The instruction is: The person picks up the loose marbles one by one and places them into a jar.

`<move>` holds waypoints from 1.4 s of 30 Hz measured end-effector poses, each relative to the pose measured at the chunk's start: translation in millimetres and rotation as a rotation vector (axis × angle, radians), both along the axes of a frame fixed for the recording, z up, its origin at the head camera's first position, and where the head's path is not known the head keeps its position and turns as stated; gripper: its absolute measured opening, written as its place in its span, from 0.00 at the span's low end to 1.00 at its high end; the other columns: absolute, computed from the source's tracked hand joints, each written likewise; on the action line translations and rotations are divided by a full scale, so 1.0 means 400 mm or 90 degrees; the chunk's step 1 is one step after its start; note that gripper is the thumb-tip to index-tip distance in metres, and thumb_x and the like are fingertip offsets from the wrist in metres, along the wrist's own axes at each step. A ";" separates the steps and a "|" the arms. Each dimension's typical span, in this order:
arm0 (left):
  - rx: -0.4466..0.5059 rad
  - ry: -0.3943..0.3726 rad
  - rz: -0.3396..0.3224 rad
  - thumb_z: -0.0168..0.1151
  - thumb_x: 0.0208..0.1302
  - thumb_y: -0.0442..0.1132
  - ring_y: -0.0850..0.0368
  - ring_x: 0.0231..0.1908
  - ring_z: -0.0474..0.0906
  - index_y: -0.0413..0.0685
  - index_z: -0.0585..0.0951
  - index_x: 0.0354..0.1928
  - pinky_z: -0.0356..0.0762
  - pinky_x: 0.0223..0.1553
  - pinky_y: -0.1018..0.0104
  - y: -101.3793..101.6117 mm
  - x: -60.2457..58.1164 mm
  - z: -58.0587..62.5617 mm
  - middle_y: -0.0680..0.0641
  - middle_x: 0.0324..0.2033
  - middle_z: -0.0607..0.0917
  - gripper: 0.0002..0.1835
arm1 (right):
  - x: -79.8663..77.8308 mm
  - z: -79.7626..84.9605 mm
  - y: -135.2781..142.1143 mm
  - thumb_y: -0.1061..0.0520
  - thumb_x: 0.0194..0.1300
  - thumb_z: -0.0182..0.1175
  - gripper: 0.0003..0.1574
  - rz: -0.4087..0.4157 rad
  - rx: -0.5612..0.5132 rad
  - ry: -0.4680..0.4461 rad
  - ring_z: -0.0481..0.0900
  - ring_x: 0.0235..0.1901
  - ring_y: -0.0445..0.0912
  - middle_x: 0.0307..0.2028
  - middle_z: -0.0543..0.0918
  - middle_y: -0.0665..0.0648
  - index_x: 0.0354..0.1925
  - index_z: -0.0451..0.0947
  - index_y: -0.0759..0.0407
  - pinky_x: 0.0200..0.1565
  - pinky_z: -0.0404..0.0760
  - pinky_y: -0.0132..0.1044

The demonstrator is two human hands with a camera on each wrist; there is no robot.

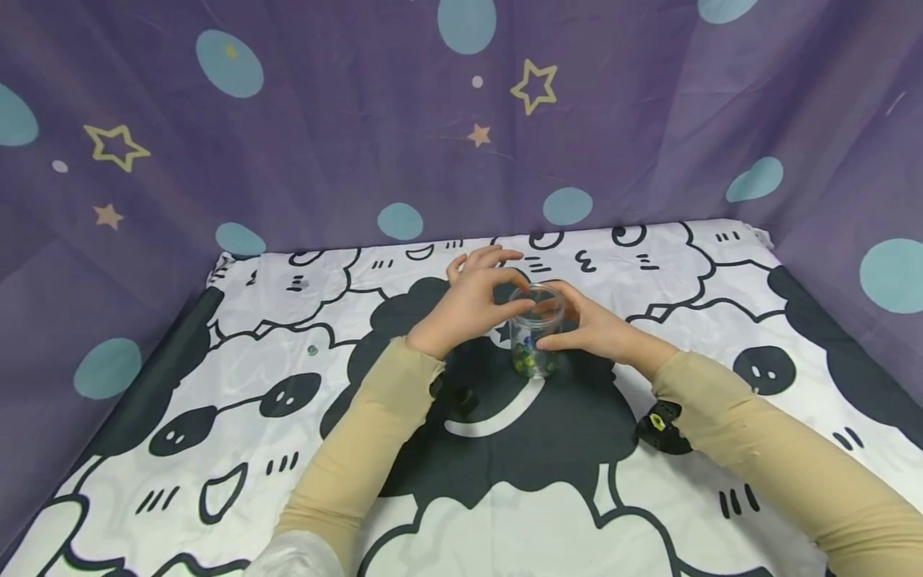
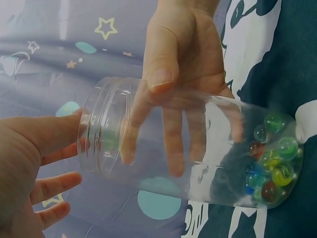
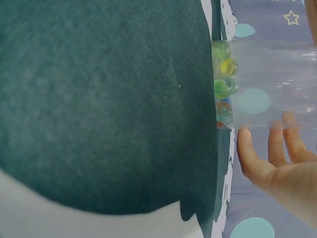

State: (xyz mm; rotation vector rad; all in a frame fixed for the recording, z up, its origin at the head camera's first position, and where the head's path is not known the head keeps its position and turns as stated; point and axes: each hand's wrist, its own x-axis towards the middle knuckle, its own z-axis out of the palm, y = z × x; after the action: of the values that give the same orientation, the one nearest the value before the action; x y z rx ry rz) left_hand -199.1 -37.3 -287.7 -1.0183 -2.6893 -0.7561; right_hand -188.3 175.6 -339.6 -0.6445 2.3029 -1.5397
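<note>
A clear plastic jar [image 1: 535, 340] stands upright on the dark patch of the cloth. Several coloured glass marbles [image 2: 272, 168] lie at its bottom. My right hand [image 1: 587, 324] grips the jar's side, thumb on one side and fingers round the other. At the jar's mouth [image 2: 106, 124] is my left hand [image 1: 479, 300], its thumb and forefinger at the rim and the other fingers spread. A blurred greenish spot [image 2: 110, 140] shows inside the neck, past the left fingertips; it looks like a marble. The right wrist view shows marbles [image 3: 225, 87] at the jar's base.
One loose marble [image 1: 312, 350] lies on the white part of the patterned cloth [image 1: 238, 353], left of the hands. A purple curtain [image 1: 324, 144] with stars and dots hangs behind and at both sides.
</note>
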 end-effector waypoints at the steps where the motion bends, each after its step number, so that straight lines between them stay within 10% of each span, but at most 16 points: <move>1: 0.000 0.000 0.000 0.67 0.59 0.48 0.47 0.70 0.53 0.53 0.84 0.41 0.39 0.64 0.37 -0.001 0.000 0.000 0.48 0.64 0.71 0.11 | -0.001 0.000 0.000 0.63 0.60 0.63 0.46 0.000 0.000 0.000 0.66 0.62 0.62 0.64 0.66 0.66 0.70 0.51 0.53 0.54 0.73 0.55; 42: 0.007 -0.040 0.038 0.63 0.63 0.45 0.45 0.68 0.54 0.53 0.84 0.38 0.40 0.62 0.37 -0.140 0.038 -0.061 0.46 0.64 0.71 0.06 | -0.003 -0.006 0.001 0.63 0.57 0.66 0.48 -0.012 -0.015 0.010 0.67 0.61 0.63 0.61 0.68 0.69 0.69 0.52 0.57 0.54 0.73 0.53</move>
State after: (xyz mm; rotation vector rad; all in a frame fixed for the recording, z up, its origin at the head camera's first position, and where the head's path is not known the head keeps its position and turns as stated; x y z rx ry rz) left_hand -184.1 -93.3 -311.9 -0.9215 -2.7518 -0.8030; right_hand -189.4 175.9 -342.2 -0.6450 2.3110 -1.5778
